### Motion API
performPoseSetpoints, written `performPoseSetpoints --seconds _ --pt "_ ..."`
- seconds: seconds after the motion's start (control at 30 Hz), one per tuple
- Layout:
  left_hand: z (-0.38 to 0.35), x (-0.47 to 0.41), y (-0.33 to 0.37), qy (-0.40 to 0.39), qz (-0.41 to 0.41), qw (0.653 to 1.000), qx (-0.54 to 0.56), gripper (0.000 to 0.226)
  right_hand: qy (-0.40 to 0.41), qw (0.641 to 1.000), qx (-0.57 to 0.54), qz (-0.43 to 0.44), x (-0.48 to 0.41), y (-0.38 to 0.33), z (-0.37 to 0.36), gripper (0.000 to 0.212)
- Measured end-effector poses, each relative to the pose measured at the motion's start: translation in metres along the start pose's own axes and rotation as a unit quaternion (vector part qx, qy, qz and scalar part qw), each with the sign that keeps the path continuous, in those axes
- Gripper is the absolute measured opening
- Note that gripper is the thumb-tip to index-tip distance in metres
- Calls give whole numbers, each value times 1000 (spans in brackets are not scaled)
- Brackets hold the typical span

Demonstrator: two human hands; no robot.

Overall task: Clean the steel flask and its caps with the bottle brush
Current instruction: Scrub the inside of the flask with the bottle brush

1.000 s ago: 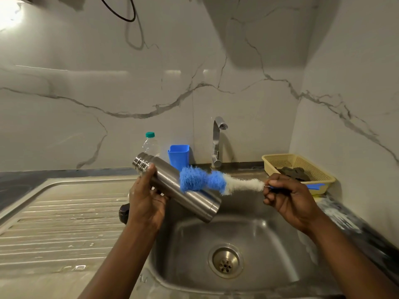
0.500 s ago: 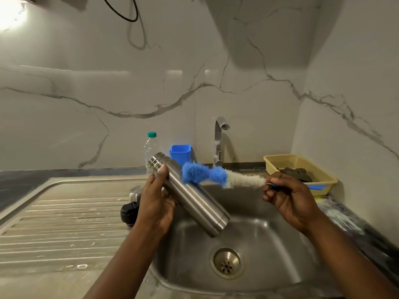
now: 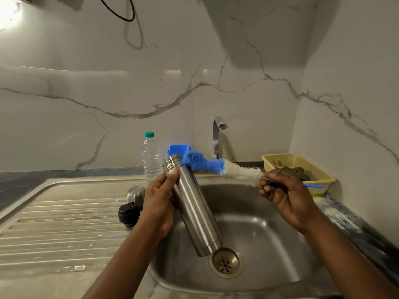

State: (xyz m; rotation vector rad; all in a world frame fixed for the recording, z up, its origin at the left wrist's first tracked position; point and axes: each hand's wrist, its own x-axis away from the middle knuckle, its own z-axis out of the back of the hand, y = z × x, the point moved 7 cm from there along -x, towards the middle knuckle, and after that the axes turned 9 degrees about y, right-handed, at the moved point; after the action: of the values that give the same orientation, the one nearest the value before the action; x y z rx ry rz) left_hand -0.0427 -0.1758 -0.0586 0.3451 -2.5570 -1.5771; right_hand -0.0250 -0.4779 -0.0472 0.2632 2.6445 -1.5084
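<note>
A kitchen sink (image 3: 269, 238) is seen from above, with two bare hands held over it. A steel flask (image 3: 194, 210) is gripped in the left hand (image 3: 158, 203): the fingers are curled round its upper half and the thumb is laid up toward the threaded neck. The flask is held over the basin, tilted steeply, with its open mouth up and away and its base low, just above the drain (image 3: 226, 262).

A bottle brush (image 3: 216, 166) is pinched in the right hand (image 3: 285, 195) by its thin stem, just behind the white bristles, with the fingers curled closed around it. The blue handle end can be seen sticking out past the hand.

Compared with a second ago, the flask has been swung from a shallow slant to this steeper one, and its mouth has been brought toward the brush. The blue brush head, which was laid across the middle of the flask, is now beside the neck, touching it or nearly so.

This suggests the brush is being lined up for the inside of the flask; it has not yet been put in.

A steel cap (image 3: 135, 193) and a black cap (image 3: 129, 214) are left on the draining board, beside the left wrist.
</note>
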Motion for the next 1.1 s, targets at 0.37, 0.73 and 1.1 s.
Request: performPoseSetpoints --seconds 0.37,0.73,1.1 --pt "-2 2 -7 37 34 999 -4 29 -39 999 22 -2 3 10 -13 16" --pt "-2 1 -9 3 9 999 -51 50 -42 997 60 11 4 17 -16 18" --pt "1 -4 -18 -9 49 998 -28 53 -42 998 45 -1 4 14 -11 18"
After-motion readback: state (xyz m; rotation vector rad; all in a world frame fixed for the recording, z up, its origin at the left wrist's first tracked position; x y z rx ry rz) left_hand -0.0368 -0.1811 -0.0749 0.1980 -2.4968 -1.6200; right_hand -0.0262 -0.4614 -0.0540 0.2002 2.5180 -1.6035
